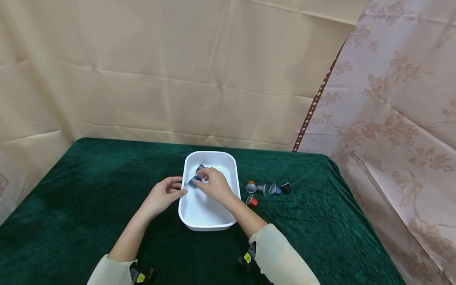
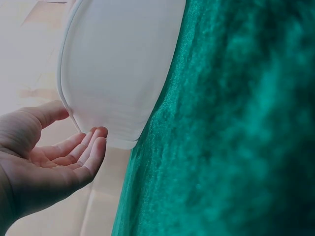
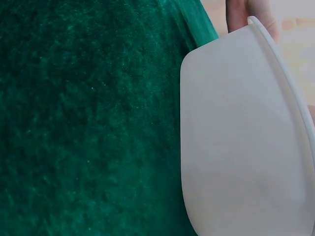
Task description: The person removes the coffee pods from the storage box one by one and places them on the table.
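White tray [image 1: 204, 213]: stands on the dark green cloth-covered surface [image 1: 303, 233], its far end near the middle of the surface's far edge.
Left hand [image 1: 164, 196]: at the tray's left edge, thumb and fingertips touching the rim and outer wall, fingers loosely bent; it rests there rather than clenching.
Right hand [image 1: 215, 185]: reaches over the tray's right edge, thumb and forefinger grasping a bluish capsule [image 1: 193, 181] inside, toward the left edge; the fingers partly cover it.
Dark capsule [image 1: 200, 167]: in the tray, just beyond those fingertips, nearer the tray's far-left corner.
Orange capsule [image 1: 251, 183]: on the surface, just beside the tray's right edge, pale lid turned toward the near side.
Grey capsule [image 1: 261, 189]: lies on its side, right of the orange one.
Blue capsule [image 1: 277, 190]: on its side, farther right, lid facing left.
Black capsule [image 1: 286, 189]: just beside the blue one, the nearest of the group to the surface's right edge.
Red capsule [image 1: 253, 201]: tipped over, close to the tray's right edge, nearer the person than the others.
Beige curtain [image 1: 178, 79]: hangs behind the surface's far edge.
Floral curtain [image 1: 399, 103]: hangs beyond the far-right corner.
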Demonstrator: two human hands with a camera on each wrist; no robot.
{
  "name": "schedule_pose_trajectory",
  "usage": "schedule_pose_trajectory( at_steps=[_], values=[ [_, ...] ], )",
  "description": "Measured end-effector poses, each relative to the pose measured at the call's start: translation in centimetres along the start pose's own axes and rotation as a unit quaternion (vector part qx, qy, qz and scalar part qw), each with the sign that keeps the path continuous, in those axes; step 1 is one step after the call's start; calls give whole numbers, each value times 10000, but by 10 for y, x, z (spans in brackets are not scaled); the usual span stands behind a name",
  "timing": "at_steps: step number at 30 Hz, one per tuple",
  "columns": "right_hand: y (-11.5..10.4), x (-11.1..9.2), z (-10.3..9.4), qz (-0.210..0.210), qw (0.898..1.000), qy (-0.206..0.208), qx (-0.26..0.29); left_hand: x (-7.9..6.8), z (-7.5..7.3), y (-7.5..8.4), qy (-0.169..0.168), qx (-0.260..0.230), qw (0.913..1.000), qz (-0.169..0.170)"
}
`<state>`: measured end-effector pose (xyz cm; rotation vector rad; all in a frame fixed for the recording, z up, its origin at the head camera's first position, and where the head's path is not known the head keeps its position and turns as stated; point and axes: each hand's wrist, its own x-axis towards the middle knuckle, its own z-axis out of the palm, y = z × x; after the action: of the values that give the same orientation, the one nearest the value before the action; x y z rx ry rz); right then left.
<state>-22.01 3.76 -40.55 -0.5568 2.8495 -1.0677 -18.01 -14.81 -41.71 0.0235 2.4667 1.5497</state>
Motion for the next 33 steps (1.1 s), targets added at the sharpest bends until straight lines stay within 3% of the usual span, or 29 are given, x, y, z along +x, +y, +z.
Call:
schedule_pose_trajectory(
  at_steps=[33],
  values=[
    [1, 12, 9, 420, 9978, -485, -145, 0, 1, -1, 18, -22, 10000, -11]
  ],
)
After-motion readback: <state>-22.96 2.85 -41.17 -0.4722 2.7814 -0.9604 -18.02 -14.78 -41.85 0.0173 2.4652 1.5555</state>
